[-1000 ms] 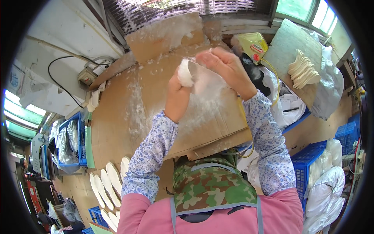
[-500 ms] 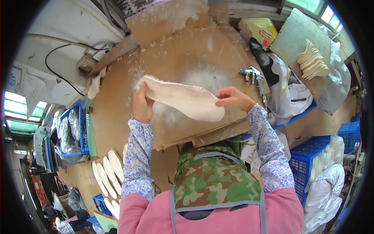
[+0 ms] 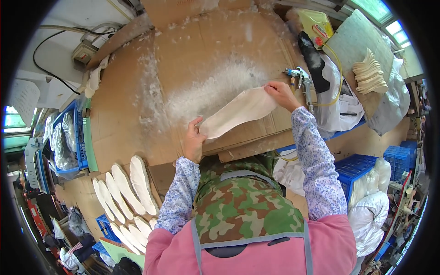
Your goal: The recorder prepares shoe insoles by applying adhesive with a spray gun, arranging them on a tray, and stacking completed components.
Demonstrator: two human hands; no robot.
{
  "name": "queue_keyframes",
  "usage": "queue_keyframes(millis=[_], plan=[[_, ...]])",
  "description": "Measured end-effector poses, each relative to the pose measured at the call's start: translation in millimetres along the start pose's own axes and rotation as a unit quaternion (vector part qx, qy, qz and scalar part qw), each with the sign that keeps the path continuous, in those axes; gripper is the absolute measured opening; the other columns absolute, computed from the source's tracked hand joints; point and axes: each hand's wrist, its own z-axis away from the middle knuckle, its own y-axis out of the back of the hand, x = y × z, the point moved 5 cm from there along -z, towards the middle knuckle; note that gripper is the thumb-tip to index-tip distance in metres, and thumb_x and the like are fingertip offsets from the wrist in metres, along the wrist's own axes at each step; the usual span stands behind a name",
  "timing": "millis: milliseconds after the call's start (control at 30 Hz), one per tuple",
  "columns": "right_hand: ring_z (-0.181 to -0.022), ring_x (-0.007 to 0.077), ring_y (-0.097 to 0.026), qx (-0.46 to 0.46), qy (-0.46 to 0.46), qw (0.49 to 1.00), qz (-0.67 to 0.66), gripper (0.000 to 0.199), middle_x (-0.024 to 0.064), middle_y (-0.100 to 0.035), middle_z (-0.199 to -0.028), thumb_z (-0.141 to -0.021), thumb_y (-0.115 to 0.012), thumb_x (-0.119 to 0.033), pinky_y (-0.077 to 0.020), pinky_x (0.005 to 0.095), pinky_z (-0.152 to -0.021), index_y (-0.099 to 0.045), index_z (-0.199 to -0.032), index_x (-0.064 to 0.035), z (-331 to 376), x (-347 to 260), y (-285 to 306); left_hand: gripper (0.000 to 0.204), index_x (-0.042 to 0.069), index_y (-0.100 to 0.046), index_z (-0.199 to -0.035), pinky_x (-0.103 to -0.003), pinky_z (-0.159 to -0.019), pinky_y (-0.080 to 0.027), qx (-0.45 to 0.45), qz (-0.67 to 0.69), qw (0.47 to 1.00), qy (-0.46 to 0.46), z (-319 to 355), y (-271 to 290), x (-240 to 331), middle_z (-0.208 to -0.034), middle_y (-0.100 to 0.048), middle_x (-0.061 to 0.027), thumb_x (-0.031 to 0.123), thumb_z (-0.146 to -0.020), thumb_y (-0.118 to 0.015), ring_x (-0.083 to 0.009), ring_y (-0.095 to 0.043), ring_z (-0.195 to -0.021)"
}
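One pale insole [image 3: 238,114], stretched between two hands above the desk [image 3: 114,128]!
And there it is, spanning the gap: its lower left end sits between the thumb and fingers of the left hand [image 3: 193,142], its higher right end pinched by the right hand [image 3: 280,95]. Count them: one spray gun [image 3: 303,83] just beyond the right hand, one yellow can [image 3: 316,23], four loose insoles [image 3: 120,189] in the upper row at lower left. The held one is long, thin, cream-white, gently curved and tilted, smooth-faced.
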Motion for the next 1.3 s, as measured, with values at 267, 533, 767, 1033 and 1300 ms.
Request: queue_keyframes(millis=[267, 533, 767, 1033, 1300], plan=[[-0.068, 0.029, -0.064, 0.291, 0.202, 0.909, 0.22, 0.021, 0.0168, -0.065, -0.075, -0.086, -0.061, -0.024, -0.0473, 0.0391, -0.062, -0.07, -0.083, -0.0047, -1, -15, 5, 0.07, 0.007, -0.041, -0.137, -0.024, -0.095, -0.038, -0.023, -0.138, 0.984, -0.114, -4, -25, -1, -0.131, -0.046, -0.0093, -0.013, -0.07, -0.043, -0.018, -0.044, -0.123], [-0.064, 0.0249, -0.06, 0.174, 0.077, 0.977, 0.094, 0.004, 0.0086, -0.063, -0.076, -0.079, -0.067, -0.012, -0.0472, 0.0351, -0.062, -0.069, -0.08, -0.0087, 27, -24, -44, 0.053, 0.007, -0.053, -0.124, -0.03, -0.089, -0.04, 0.049, -0.28, 0.948, -0.141, -9, -7, -15, -0.112, -0.051, -0.0099, -0.009, -0.074, -0.046, -0.0212, -0.049, -0.106], [-0.093, 0.0252, -0.058, 0.149, 0.049, 0.983, 0.1, 0.03, 0.0061, -0.059, -0.103, -0.077, -0.068, -0.017, -0.0426, 0.0411, -0.084, -0.066, -0.106, -0.0154, 26, 0, -58, 0.037, 0.006, -0.059, -0.11, -0.033, -0.085, -0.041, 0.053, -0.369, 0.911, -0.176, -5, -19, 3, -0.104, -0.049, -0.0121, -0.007, -0.077, -0.048, -0.0272, -0.05, -0.096], [-0.104, 0.027, -0.053, 0.18, 0.024, 0.964, 0.194, 0.06, 0.0117, -0.052, -0.114, -0.074, -0.072, -0.02, -0.0434, 0.0406, -0.085, -0.05, -0.128, -0.0103, 28, -2, -56, 0.037, 0.007, -0.059, -0.107, -0.043, -0.093, -0.038, 0.084, -0.531, 0.808, -0.24, 4, -35, 7, -0.125, -0.043, -0.0188, -0.008, -0.074, -0.052, -0.0328, -0.048, -0.107], [-0.082, 0.0242, -0.061, 0.301, 0.012, 0.953, -0.02, 0.048, 0.0123, -0.055, -0.11, -0.074, -0.066, -0.001, -0.0498, 0.036, -0.069, -0.055, -0.12, -0.0077, 44, 26, -22, 0.046, 0.004, -0.056, -0.114, -0.05, -0.104, -0.03, 0.088, -0.574, 0.752, -0.312, 9, -60, 31, -0.131, -0.044, -0.017, -0.009, -0.071, -0.047, -0.0355, -0.042, -0.123]])
